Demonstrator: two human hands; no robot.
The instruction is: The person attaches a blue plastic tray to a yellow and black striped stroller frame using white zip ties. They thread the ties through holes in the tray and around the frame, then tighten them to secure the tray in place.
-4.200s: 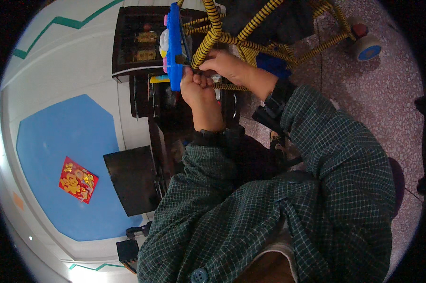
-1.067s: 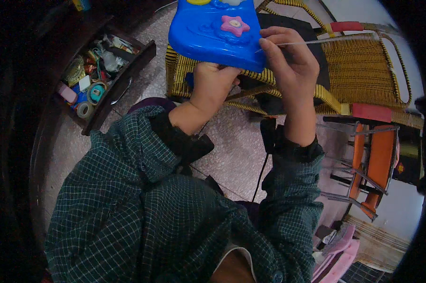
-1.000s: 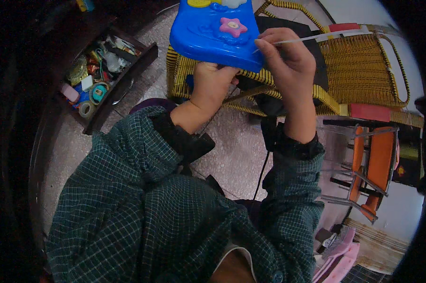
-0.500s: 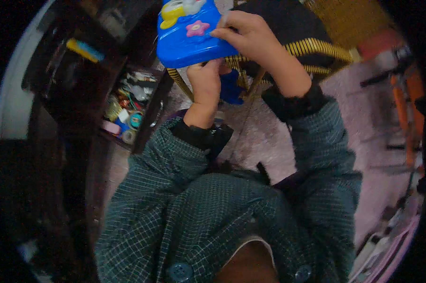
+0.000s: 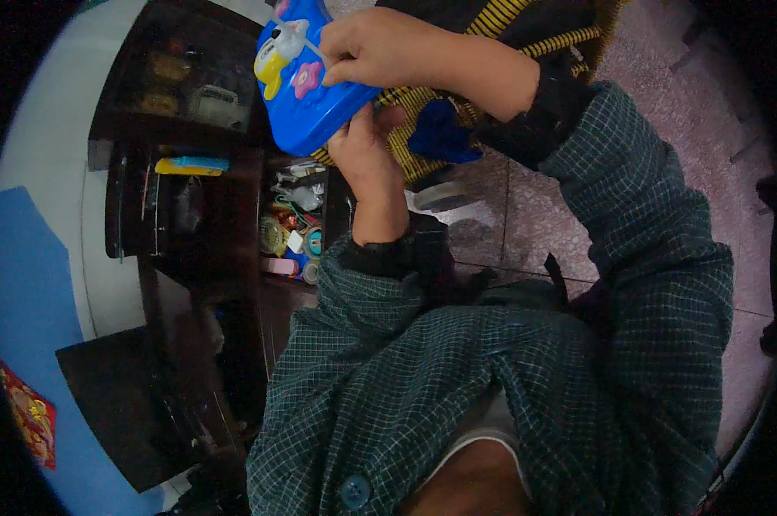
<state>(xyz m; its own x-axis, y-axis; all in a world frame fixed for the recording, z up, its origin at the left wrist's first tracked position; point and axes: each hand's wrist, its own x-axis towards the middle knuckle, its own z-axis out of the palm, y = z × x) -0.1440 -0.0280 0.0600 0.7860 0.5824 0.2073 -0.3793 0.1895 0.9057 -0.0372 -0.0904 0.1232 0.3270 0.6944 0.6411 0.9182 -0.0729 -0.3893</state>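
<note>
A blue plastic toy case (image 5: 320, 116) with a raised yellow-and-white figure and a pink flower is held up at the top of the view. My left hand (image 5: 367, 155) grips it from below by its near edge, thumb out to the right. Over its face, my right hand (image 5: 367, 47) is closed, fingertips pressed together beside the pink flower. A thin pale strip (image 5: 307, 43) runs from those fingertips across the figure; what exactly the fingers pinch is unclear. The toy's far end is cut off by the frame.
An open drawer (image 5: 266, 206) full of small odds and ends stands left of my left forearm, in a dark wooden cabinet (image 5: 242, 181). A yellow-and-blue object (image 5: 192, 165) lies on the cabinet. Behind my hands is a yellow-and-black striped chair (image 5: 569, 41) with dark blue cloth (image 5: 444, 131).
The view has swung, bringing more of the cabinet and the wall on the left into sight. The toy now tilts more, and my right hand has come further over its face.
</note>
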